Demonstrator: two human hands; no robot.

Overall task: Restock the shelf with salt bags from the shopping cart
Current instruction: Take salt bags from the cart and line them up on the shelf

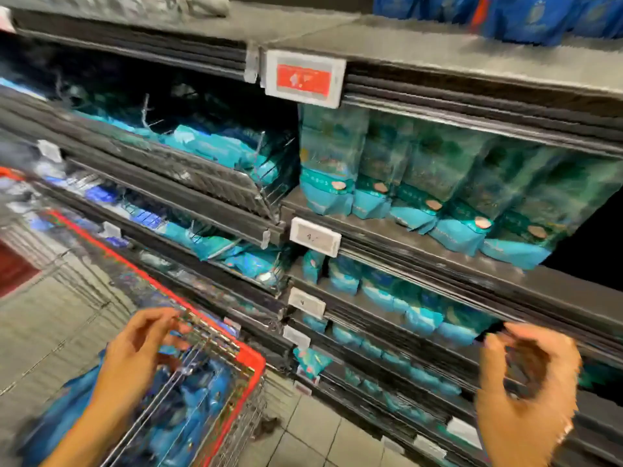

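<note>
A wire shopping cart (pixel 249 362) with a red rim stands at the lower left, with several blue salt bags (pixel 188 399) inside. My left hand (pixel 135 352) hovers over the cart's near corner, fingers loosely curled, holding nothing. My right hand (pixel 526 375) hangs in front of the lower shelves at the right, fingers loosely curled and empty; it is blurred. The dark shelf unit (pixel 404 237) fills the middle and right. A row of upright teal bags (pixel 421 183) stands on its middle shelf. More teal and blue bags (pixel 381 294) sit on the shelf below.
Wire dividers and lying teal bags (pixel 215 146) fill the left shelf bays. A red price tag (pixel 303 79) and white price tags (pixel 315 235) hang on shelf edges. Blue bags (pixel 526 18) sit on the top shelf. One teal bag (pixel 312 360) pokes out low. Tiled floor (pixel 320 433) lies below.
</note>
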